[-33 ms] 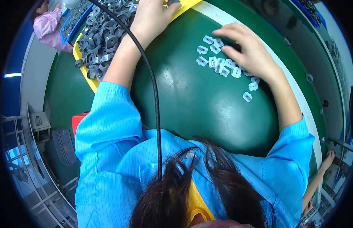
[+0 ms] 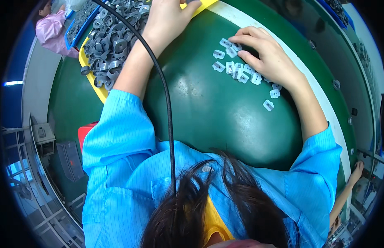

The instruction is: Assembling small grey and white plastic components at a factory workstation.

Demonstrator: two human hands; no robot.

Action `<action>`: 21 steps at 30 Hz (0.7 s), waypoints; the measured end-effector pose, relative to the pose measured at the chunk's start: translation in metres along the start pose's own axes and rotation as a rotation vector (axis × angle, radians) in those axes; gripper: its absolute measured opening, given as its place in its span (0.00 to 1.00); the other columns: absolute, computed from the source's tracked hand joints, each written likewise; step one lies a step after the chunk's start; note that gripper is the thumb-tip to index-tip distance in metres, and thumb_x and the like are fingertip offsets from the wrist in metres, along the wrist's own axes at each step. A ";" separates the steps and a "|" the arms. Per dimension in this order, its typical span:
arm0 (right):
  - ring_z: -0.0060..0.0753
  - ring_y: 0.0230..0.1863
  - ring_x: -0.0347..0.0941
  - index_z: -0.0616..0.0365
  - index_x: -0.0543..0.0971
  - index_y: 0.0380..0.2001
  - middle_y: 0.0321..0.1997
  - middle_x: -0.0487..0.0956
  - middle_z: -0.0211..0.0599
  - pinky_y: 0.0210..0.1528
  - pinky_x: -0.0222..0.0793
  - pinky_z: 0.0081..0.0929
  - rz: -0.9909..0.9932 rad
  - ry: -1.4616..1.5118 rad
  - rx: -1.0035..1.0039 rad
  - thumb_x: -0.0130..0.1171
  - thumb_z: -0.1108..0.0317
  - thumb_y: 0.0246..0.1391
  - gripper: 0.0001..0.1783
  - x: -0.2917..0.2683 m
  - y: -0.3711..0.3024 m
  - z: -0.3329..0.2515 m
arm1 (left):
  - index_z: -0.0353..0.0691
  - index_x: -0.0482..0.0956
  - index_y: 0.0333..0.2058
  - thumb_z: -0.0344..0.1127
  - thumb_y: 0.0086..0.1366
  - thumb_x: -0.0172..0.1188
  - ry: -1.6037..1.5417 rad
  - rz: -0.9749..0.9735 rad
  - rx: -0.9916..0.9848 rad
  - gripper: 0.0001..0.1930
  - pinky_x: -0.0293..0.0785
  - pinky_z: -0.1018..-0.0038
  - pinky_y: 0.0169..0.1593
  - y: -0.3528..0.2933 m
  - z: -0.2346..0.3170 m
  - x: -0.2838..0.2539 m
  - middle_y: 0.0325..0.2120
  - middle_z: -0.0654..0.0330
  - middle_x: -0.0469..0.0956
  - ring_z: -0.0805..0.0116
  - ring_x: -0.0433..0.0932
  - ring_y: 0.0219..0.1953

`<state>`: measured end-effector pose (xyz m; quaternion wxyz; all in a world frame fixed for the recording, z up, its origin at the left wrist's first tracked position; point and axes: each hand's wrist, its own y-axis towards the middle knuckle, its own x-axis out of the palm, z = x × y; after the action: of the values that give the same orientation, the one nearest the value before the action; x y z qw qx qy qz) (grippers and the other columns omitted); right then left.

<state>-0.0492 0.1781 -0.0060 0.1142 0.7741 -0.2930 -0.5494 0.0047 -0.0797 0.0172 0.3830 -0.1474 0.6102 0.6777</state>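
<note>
My right hand is over small translucent white pieces with dark centres on the green tabletop. Its thumb and index finger are apart, the tips at a few clustered pieces. More of these white pieces lie scattered below and beside the hand, some partly under it. My left hand reaches to the top edge at a yellow tray heaped with dark grey ring-shaped parts. Only its thumb shows, stretched to the right near a grey bit; the other fingers are cut off by the picture's edge.
A black cable hangs across the view beside my left forearm. A blue bin of small grey parts stands at the upper left, near a person in pink. A white strip borders the curved green table. Another person's arm shows at lower right.
My right thumb and index finger have closed in on the clustered white pieces, which now lie nearer together. My left hand has shifted slightly up and to the right.
</note>
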 end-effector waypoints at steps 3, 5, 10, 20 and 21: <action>0.43 0.43 0.75 0.60 0.80 0.40 0.38 0.77 0.39 0.50 0.71 0.35 -0.114 -0.014 0.117 0.61 0.72 0.50 0.13 -0.012 -0.004 0.004 | 0.32 0.78 0.46 0.35 0.63 0.64 -0.566 -0.148 -0.374 0.16 0.75 0.76 0.40 0.009 0.041 0.013 0.36 0.54 0.80 0.71 0.78 0.34; 0.41 0.43 0.75 0.60 0.80 0.42 0.38 0.78 0.40 0.49 0.71 0.34 -0.175 0.069 0.236 0.61 0.72 0.49 0.14 -0.026 -0.010 0.003 | 0.35 0.76 0.50 0.37 0.67 0.60 -1.053 -0.260 -0.574 0.16 0.74 0.77 0.44 0.006 0.050 0.037 0.40 0.58 0.79 0.68 0.78 0.39; 0.36 0.37 0.77 0.61 0.82 0.44 0.38 0.78 0.39 0.42 0.73 0.32 -0.077 0.250 0.445 0.62 0.68 0.52 0.15 -0.035 -0.012 0.008 | 0.35 0.71 0.54 0.35 0.73 0.49 -1.701 -0.460 -0.912 0.16 0.75 0.75 0.47 -0.007 0.052 0.052 0.40 0.57 0.78 0.69 0.77 0.39; 0.17 0.25 0.70 0.58 0.79 0.33 0.23 0.76 0.27 0.30 0.66 0.19 -0.041 0.629 0.653 0.62 0.70 0.51 0.06 -0.041 -0.007 -0.001 | 0.31 0.68 0.58 0.34 0.70 0.52 -1.486 -0.491 -0.731 0.20 0.73 0.74 0.58 -0.015 0.068 0.046 0.47 0.49 0.76 0.67 0.77 0.50; 0.13 0.27 0.70 0.57 0.81 0.34 0.26 0.78 0.24 0.31 0.66 0.16 0.042 0.776 0.659 0.64 0.68 0.52 0.07 -0.042 -0.007 0.001 | 0.29 0.69 0.57 0.31 0.67 0.57 -1.439 -0.460 -0.674 0.22 0.74 0.75 0.55 -0.016 0.073 0.048 0.45 0.50 0.79 0.69 0.78 0.49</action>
<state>-0.0571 0.2078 0.0235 -0.0249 0.9100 -0.4022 -0.0974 0.0034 0.0044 -0.0108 0.7446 0.0942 -0.0653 0.6576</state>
